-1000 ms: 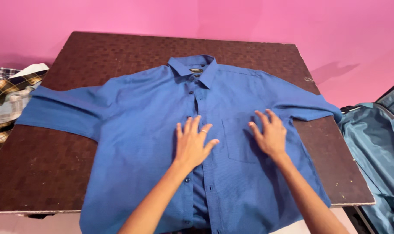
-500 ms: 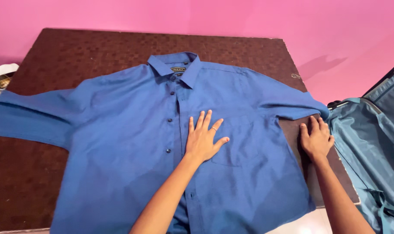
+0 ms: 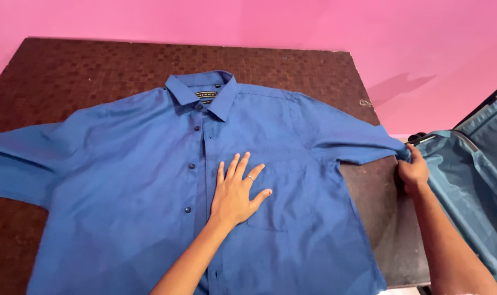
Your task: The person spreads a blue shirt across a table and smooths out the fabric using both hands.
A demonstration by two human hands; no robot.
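A blue button-up shirt (image 3: 134, 180) lies spread face up on a dark brown table (image 3: 84, 71), collar toward the far edge, both sleeves stretched out sideways. My left hand (image 3: 235, 191) rests flat with fingers apart on the shirt's chest, just left of the pocket. My right hand (image 3: 413, 172) is at the table's right edge, fingers closed around the cuff end of the shirt's right-side sleeve (image 3: 363, 145).
An open teal-lined suitcase (image 3: 467, 186) stands just right of the table, close to my right hand. A pink wall (image 3: 259, 22) runs behind the table. The shirt's left-side sleeve runs off the frame's left edge.
My right hand went from the shirt's chest out to the right table edge and closed on the sleeve end. My left hand stayed flat on the chest. The view shifted right.
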